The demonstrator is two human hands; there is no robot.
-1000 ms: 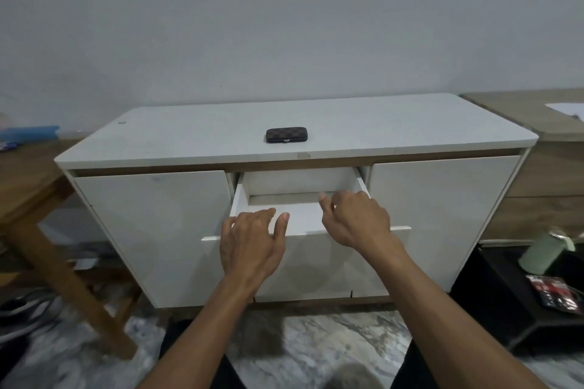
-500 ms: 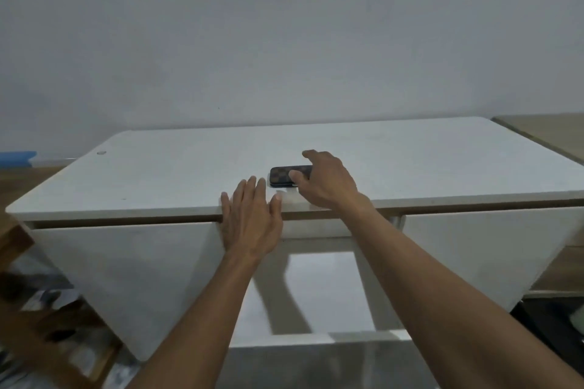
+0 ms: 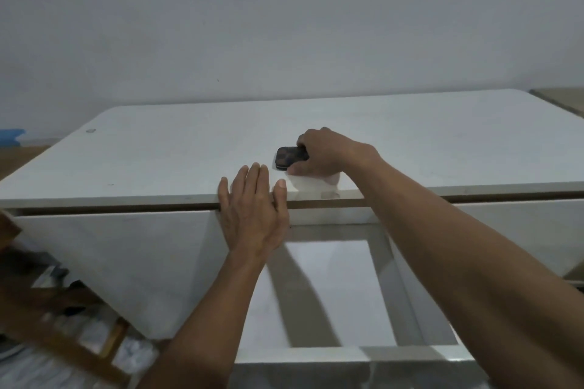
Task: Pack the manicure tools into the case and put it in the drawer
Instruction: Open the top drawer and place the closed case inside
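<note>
A small dark checkered manicure case [image 3: 289, 157], closed, lies on the white cabinet top [image 3: 177, 151] near its front edge. My right hand [image 3: 325, 151] grips the case's right end with thumb and fingers. Flat on the cabinet's front edge, just left of the case, rests my left hand [image 3: 254, 215] with fingers spread and nothing in it. Below my hands the white drawer [image 3: 331, 354] stands pulled out, its pale floor bare.
White cabinet doors flank the drawer on both sides. A wooden table [image 3: 19, 161] stands at the left, with wooden legs and clutter on the floor below it [image 3: 63, 325]. A wooden surface [image 3: 565, 98] adjoins the cabinet at the far right. A grey wall rises behind.
Both hands left the drawer front after pulling it open. The right hand reached onto the cabinet top and closed on the case; the left settled on the cabinet edge. The view moved closer.
</note>
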